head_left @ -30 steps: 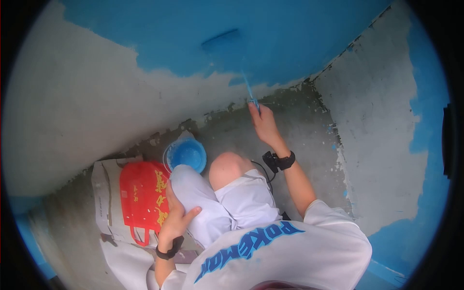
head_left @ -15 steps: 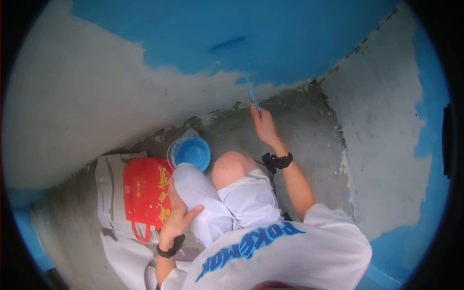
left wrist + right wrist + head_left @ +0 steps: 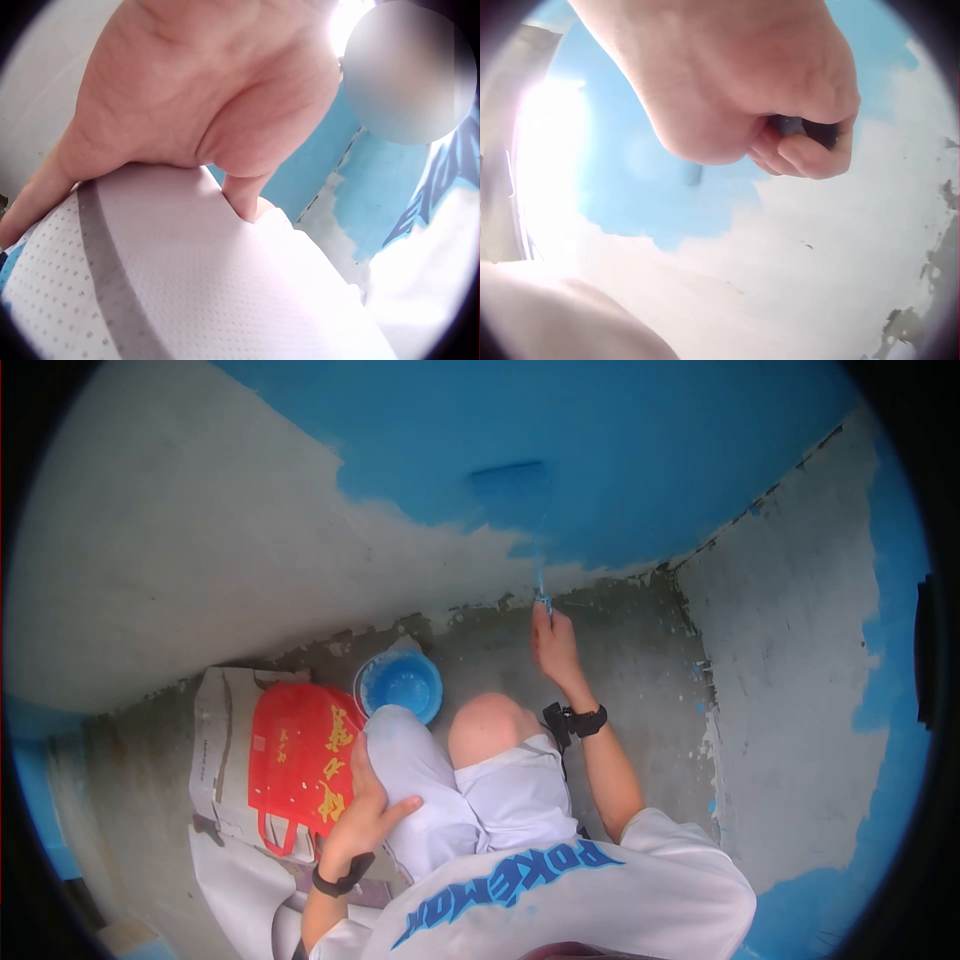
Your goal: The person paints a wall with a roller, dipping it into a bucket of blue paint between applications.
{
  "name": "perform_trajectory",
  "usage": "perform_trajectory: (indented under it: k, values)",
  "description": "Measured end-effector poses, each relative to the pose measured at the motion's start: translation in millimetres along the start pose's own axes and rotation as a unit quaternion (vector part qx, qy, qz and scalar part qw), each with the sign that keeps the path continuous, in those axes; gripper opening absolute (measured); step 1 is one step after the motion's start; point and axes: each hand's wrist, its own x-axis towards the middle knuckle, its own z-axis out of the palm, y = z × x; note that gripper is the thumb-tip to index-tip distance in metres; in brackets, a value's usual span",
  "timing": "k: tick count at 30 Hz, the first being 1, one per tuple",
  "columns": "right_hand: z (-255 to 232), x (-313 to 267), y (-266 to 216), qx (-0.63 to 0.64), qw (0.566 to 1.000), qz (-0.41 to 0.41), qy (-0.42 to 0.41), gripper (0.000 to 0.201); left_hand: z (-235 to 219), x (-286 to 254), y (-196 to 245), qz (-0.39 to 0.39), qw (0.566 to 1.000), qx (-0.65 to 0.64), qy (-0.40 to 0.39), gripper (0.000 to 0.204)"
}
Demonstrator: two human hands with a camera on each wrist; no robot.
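My right hand [image 3: 557,647] grips the handle of a blue-stained paint tool [image 3: 541,582], whose wide head [image 3: 508,468] lies against the blue-painted part of the wall [image 3: 640,450]. In the right wrist view the fingers of the right hand [image 3: 750,75] curl round a dark handle [image 3: 821,133]. My left hand [image 3: 362,815] rests on the white-clothed left leg [image 3: 420,780], thumb spread from the fingers. The left wrist view shows the left hand [image 3: 202,82] lying on the white perforated cloth [image 3: 172,247].
A blue bucket [image 3: 437,695] of blue paint stands by the left knee, near the wall's foot. Left of the leg lie a red bag [image 3: 290,745] with yellow lettering and flattened cardboard [image 3: 208,735]. A grey, partly blue wall [image 3: 790,650] rises at the right.
In the head view the scene has shifted downward. The tool's head has moved right relative to the hand, and its handle now points more steeply up. The left hand stays on the leg.
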Motion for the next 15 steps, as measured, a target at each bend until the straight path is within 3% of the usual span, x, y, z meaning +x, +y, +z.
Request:
perform_trajectory:
  k: [5,7,10,15]
  values:
    - [-3,13,-45,0.009,0.999,-0.045,-0.027,0.05,0,1,0,0.005,1.0,0.004,0.004,0.124]
    - [-3,11,-58,0.066,0.997,0.002,-0.045,0.051,0,1,-2,0.016,1.0,0.015,0.006,0.124]
    - [-5,15,-40,0.022,0.998,-0.038,-0.049,0.052,0,2,-2,0.013,1.0,0.008,0.007,0.123]
    - [-8,9,-14,0.006,0.999,-0.008,-0.041,0.052,0,3,0,0.01,1.0,0.005,0.004,0.124]
